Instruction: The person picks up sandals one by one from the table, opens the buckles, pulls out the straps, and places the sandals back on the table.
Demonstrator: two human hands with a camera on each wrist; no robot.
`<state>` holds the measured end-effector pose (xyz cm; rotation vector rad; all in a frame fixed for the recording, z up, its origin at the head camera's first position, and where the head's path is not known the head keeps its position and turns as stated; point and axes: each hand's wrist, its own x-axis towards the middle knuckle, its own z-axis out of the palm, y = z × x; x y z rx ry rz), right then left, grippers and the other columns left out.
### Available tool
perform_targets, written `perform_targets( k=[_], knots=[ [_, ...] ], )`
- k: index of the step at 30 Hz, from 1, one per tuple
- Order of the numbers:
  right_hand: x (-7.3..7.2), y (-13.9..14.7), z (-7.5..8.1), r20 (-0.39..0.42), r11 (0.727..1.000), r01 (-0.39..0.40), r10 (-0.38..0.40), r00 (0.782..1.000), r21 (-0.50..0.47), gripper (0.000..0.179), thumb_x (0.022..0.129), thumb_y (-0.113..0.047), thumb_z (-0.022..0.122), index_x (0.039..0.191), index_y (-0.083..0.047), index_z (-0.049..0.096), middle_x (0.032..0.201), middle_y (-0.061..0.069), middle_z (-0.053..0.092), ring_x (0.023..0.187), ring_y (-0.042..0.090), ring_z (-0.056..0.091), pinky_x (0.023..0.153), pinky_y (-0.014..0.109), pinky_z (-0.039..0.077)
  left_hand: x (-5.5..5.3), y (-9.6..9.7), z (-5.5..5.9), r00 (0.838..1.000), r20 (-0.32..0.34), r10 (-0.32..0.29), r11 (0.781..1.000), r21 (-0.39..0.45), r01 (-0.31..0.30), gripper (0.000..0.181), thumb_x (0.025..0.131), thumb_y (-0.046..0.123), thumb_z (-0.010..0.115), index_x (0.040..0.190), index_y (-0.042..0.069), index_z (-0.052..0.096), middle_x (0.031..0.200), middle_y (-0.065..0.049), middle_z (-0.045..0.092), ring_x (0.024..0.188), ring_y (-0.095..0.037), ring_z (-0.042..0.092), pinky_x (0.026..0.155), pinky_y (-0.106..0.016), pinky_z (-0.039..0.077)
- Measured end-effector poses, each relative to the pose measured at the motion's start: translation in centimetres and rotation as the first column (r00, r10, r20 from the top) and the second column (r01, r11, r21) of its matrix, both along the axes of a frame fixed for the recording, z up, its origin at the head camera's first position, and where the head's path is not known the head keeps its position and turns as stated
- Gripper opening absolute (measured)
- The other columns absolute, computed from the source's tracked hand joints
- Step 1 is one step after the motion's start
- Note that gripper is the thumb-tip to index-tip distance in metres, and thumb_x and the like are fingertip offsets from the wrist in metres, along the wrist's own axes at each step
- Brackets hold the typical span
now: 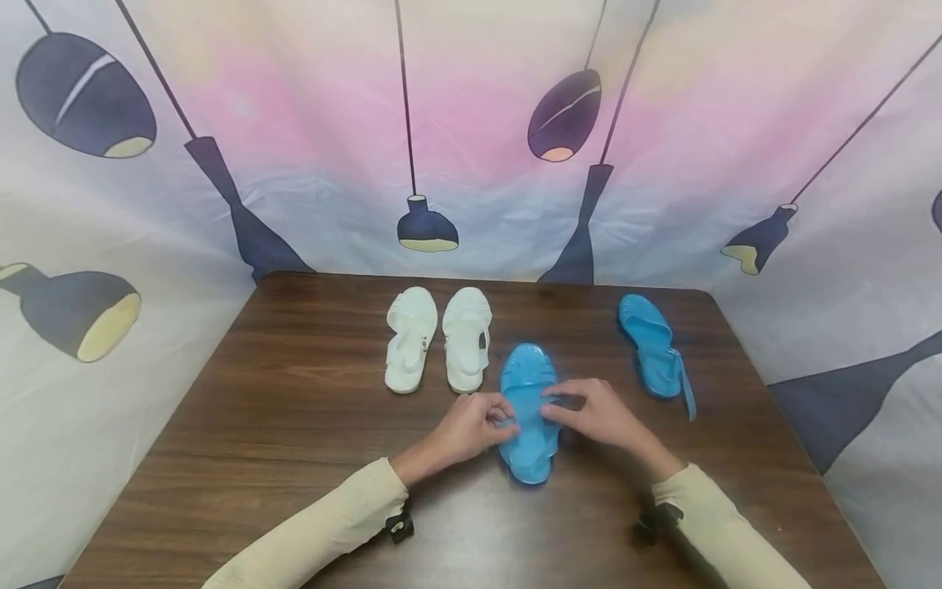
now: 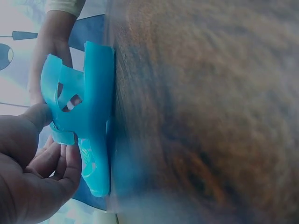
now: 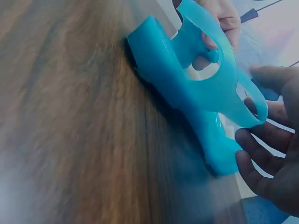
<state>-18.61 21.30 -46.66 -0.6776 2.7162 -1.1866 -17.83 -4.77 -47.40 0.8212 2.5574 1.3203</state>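
One blue sandal (image 1: 530, 405) flat on the desk (image 1: 309, 360); left fingers (image 2: 45, 163) pinching its strap (image 2: 64, 136), right fingers (image 3: 259, 151) crowding the opposite loop (image 3: 238, 112) (grip unclear!), and one uneven tug could skew it.

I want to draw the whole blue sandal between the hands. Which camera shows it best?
The head view: it shows the blue sandal from above, toe to heel. Both wrist views show its heel end and straps closer.
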Motion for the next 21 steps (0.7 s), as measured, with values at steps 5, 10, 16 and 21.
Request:
perform_targets(
  k=[5, 10, 16, 21],
  knots=[
    [-0.4, -1.1, 0.2, -0.027, 1.0, -0.014, 0.014, 1.0, -0.015, 0.043, 0.092, -0.049, 0.073, 0.12, -0.015, 0.076, 0.117, -0.003, 0.075, 0.102, 0.014, 0.07, 0.084, 0.033, 0.06, 0.1, 0.2, 0.1, 1.0, 0.006, -0.009, 1.0, -0.006, 0.009, 0.015, 0.088, 0.016, 0.081, 0.093, 0.007, 0.07, 0.085, -0.003, 0.075, 0.059, -0.001, 0.059, 0.056, -0.021, 0.053],
    [-0.7, -2.2, 0.5, -0.064, 0.993, -0.114, 0.114, 0.991, 0.004, 0.035, 0.093, -0.043, 0.075, 0.114, -0.016, 0.078, 0.112, -0.005, 0.076, 0.106, 0.014, 0.07, 0.088, 0.038, 0.059, 0.2, 0.3, 0.0, 1.0, 0.014, -0.005, 1.0, -0.007, 0.005, 0.015, 0.088, 0.017, 0.081, 0.094, 0.008, 0.07, 0.087, -0.002, 0.076, 0.061, 0.0, 0.06, 0.056, -0.02, 0.053],
    [-0.8, -2.8, 0.3, -0.093, 0.987, -0.162, 0.163, 0.982, 0.013, 0.022, 0.093, -0.035, 0.076, 0.106, -0.018, 0.081, 0.102, -0.009, 0.077, 0.097, 0.008, 0.07, 0.082, 0.031, 0.059, 0.2, 0.3, 0.0, 0.999, 0.031, 0.008, 1.0, 0.025, -0.008, 0.016, 0.087, 0.017, 0.082, 0.093, 0.009, 0.07, 0.086, -0.002, 0.076, 0.056, -0.002, 0.061, 0.052, -0.022, 0.053],
    [-0.9, -2.8, -0.1, -0.072, 0.984, -0.179, 0.179, 0.981, 0.003, 0.015, 0.092, -0.031, 0.078, 0.102, -0.02, 0.081, 0.097, -0.011, 0.076, 0.091, 0.006, 0.069, 0.078, 0.027, 0.058, 0.2, 0.2, 0.0, 1.0, 0.018, 0.012, 1.0, 0.026, -0.012, 0.014, 0.088, 0.018, 0.082, 0.092, 0.011, 0.07, 0.086, 0.001, 0.076, 0.061, -0.002, 0.062, 0.054, -0.022, 0.053]
  ],
)
